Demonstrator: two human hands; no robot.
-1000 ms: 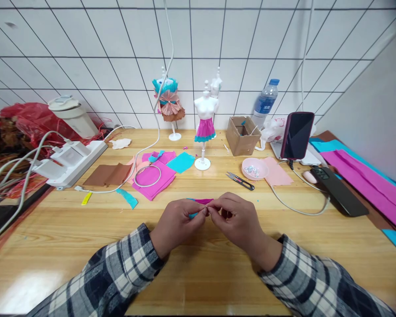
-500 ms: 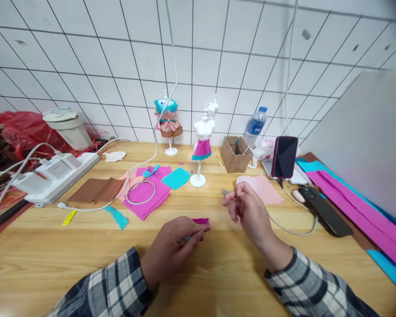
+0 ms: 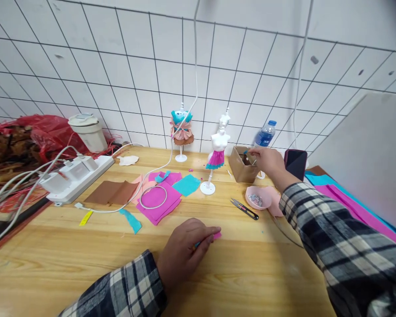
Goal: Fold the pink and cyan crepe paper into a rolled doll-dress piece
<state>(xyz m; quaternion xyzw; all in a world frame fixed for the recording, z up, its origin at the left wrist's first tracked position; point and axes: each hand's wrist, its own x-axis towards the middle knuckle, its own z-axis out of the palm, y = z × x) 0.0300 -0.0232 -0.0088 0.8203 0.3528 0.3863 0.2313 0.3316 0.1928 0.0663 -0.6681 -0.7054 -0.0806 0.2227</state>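
My left hand is closed just above the table, thumb and fingers pinching a small folded piece of pink crepe paper. A bit of teal shows between the fingers. My right hand reaches over the small cardboard box, its fingers drawn together above the opening. What they hold, if anything, is too small to make out. Thread snips lie on the table beside a pink bowl holding small shiny beads. Behind stands a white mini dress form wearing a pink skirt with teal trim.
A second dressed form stands at the back. Pink sheets, a teal sheet and a brown sheet lie left of centre, crossed by a white cable. A power strip sits left, a phone right, a water bottle behind the box.
My right hand has let go of the thread snips, now on the table, and moved forward to the box. My left hand keeps its pinch. The view has shifted slightly.
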